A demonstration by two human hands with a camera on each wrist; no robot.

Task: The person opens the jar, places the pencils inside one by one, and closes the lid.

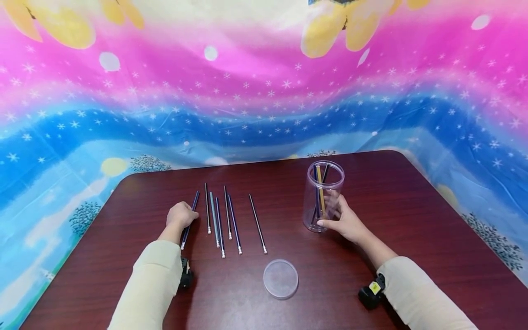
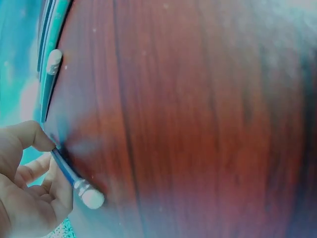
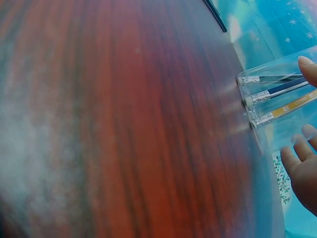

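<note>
At the left of the table, my left hand [image 1: 180, 216] pinches a dark blue pencil [image 1: 195, 201] between thumb and fingers. The pencil's white eraser end [image 2: 92, 199] points towards me and lies close over the wood in the left wrist view. My right hand [image 1: 345, 221] holds a clear plastic jar [image 1: 309, 201] low on its side, thumb in front and fingers round the right. The jar stands upright and open-topped. Inside lean a yellow pencil [image 3: 287, 105], a navy pencil [image 3: 282, 90] and a black pencil [image 3: 272, 78], erasers down.
Several dark pencils lie roughly side by side right of my left hand, one a lighter blue pencil [image 1: 214, 220]. A black pencil [image 1: 258, 223] lies apart, nearer the jar. A round clear lid [image 1: 280, 278] rests at the table's front. A patterned cloth [image 1: 247, 91] hangs behind the table [image 1: 330, 284].
</note>
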